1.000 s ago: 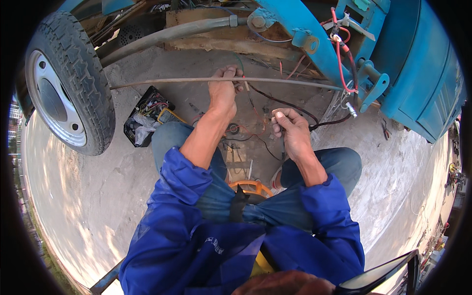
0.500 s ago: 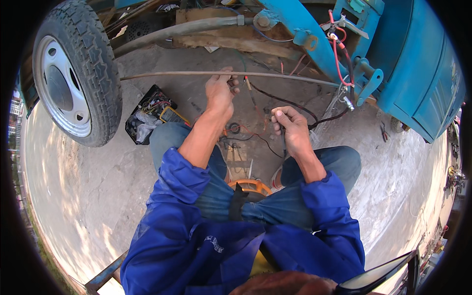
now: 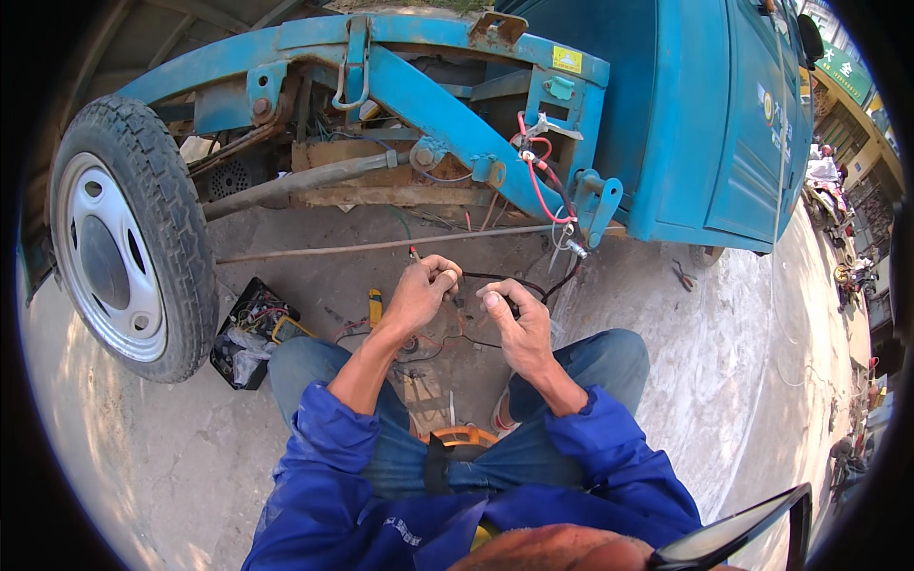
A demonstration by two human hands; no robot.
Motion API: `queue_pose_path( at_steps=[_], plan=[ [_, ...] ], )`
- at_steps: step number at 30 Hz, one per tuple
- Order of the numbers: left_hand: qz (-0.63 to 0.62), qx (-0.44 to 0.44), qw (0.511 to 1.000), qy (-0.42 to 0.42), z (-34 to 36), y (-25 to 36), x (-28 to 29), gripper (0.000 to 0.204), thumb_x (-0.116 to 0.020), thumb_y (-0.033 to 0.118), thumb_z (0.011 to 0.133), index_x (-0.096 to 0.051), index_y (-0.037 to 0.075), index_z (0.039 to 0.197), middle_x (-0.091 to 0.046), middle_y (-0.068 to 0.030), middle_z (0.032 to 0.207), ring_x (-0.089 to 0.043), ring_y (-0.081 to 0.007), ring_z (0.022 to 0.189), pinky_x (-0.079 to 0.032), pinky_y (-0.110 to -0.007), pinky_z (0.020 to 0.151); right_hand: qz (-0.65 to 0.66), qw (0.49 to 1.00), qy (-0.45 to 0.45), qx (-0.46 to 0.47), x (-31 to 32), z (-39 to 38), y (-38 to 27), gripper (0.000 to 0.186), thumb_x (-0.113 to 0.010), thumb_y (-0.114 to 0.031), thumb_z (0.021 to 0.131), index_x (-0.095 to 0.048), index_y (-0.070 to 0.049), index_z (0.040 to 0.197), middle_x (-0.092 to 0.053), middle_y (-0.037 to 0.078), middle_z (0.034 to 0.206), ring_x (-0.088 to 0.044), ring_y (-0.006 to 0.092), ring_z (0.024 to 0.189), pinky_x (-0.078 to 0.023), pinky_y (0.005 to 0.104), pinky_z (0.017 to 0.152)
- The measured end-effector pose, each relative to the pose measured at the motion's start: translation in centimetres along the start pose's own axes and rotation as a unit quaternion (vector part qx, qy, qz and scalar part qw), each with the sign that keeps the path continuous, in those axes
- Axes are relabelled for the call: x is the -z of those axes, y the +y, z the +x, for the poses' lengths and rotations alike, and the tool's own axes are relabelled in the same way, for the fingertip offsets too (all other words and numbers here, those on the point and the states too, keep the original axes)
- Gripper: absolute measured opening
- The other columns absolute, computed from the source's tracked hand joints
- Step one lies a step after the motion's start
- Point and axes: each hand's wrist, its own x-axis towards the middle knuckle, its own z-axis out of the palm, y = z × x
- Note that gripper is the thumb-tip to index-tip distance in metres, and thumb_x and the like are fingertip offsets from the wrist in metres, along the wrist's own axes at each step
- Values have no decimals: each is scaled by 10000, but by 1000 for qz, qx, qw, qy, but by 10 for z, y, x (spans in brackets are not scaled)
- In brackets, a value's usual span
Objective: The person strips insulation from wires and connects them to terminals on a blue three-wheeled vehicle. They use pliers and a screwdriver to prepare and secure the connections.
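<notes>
My left hand (image 3: 420, 297) is closed, thumb pressed to its fingers, beneath the thin rusty rod (image 3: 381, 246). A red-tipped cable end (image 3: 414, 253) pokes up from its grip, and a dark cable (image 3: 495, 277) runs off to the right from beside those fingers. Just right of it, my right hand (image 3: 519, 328) is also closed, its thumb and forefinger pinched together; whatever lies between them is too small to make out. Below both hands, thin red and black wires (image 3: 447, 341) lie on the ground between my knees.
A blue truck frame (image 3: 419, 90) and cab (image 3: 705, 124) stand ahead, with a tyred wheel (image 3: 133, 238) at left. Red wires (image 3: 538, 171) hang off the frame. An open black toolbox (image 3: 249, 338) sits near my left knee, beside a yellow tool (image 3: 375, 306). Pliers (image 3: 683, 276) lie at right.
The view has tipped upward, showing more of the truck. My left hand has come down off the rod to the red-tipped cable; both hands are closer together.
</notes>
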Motion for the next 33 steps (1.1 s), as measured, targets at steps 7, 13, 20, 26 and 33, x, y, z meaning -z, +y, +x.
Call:
queue_pose_path(
  at_steps=[7,13,20,26,33],
  plan=[
    [135,-57,989,-31,-11,13,-1,232,-612,184,978,-700,-16,1056,-701,-74,833,-621,-147,766,-494,-336,716,-52,988,100,109,33,1,-65,149,-675,-152,1023,-695,-7,1049,-616,-17,885,-541,52,783,-428,215,699],
    [166,-57,983,-63,-10,25,14,235,-609,166,976,-691,-47,1031,-691,-63,776,-632,-127,741,-502,-309,699,-121,967,153,163,55,31,-109,118,-727,-60,956,-713,-6,1059,-583,-10,846,-458,55,681,-370,238,614],
    [333,-11,942,49,1,-1,67,291,-597,241,952,-722,-22,973,-725,-121,790,-693,-252,769,-529,-386,753,-76,995,-29,52,26,6,-101,158,-711,-143,988,-716,7,1034,-611,-11,829,-500,56,705,-405,225,638],
    [381,34,914,137,8,-23,86,297,-585,252,944,-740,3,991,-761,-146,875,-729,-348,898,-539,-447,843,-133,985,-105,36,13,4,-51,113,-715,-102,948,-711,0,995,-629,55,827,-524,124,645,-433,280,616],
    [349,33,927,135,6,-20,88,278,-594,244,959,-721,0,1000,-751,-133,861,-723,-297,869,-533,-421,811,-216,968,-114,-61,3,12,28,206,-657,-154,996,-703,23,1091,-672,97,911,-589,183,774,-489,330,738]
  ],
)
